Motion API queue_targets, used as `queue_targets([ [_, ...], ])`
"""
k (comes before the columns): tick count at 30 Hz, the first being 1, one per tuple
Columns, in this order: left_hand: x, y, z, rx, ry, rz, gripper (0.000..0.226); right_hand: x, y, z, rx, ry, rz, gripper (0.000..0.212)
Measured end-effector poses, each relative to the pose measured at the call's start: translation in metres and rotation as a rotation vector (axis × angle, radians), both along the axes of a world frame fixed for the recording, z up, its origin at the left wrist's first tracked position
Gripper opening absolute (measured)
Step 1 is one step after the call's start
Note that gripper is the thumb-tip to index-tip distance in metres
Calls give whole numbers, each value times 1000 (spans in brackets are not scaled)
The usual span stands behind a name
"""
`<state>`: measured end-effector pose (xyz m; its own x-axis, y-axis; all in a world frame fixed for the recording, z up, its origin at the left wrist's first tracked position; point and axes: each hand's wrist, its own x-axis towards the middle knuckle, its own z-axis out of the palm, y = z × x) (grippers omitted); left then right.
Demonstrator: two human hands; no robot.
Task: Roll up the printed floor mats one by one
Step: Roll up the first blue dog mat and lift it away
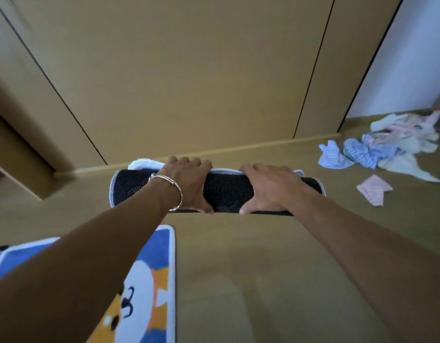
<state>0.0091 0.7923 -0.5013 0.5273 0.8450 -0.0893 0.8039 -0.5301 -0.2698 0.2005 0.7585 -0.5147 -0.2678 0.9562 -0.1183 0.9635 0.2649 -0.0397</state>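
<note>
Tan wooden floor (238,268) bears the black dot-backed rolled mat (227,194), our left hand (189,184) and right hand (268,189) curled round it, nearly finished, we judge; next comes the flat blue printed mat (154,268).

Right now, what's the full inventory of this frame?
rolled mat: 1, black dotted backing with white trim, centre of the floor
flat printed mat: 1, blue, white and orange, lower left
clothes pile: 1, blue-striped, white and pink, far right
loose cloth: 1, pink, right, apart from the pile
panels: several, tan, behind the roll
bracelet: 1, silver, left wrist
left hand: 1, grips the roll's left half
right hand: 1, grips its right half
</note>
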Motion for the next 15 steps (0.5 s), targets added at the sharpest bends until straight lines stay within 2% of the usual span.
queue_targets([
  [5,14,13,192,150,30,-62,89,11,8,186,151,-37,-52,80],
  [8,33,11,293,206,91,-179,90,25,-2,277,208,-72,-74,78],
  [15,121,2,528,457,96,-401,89,102,-36,502,390,-118,-219,73],
])
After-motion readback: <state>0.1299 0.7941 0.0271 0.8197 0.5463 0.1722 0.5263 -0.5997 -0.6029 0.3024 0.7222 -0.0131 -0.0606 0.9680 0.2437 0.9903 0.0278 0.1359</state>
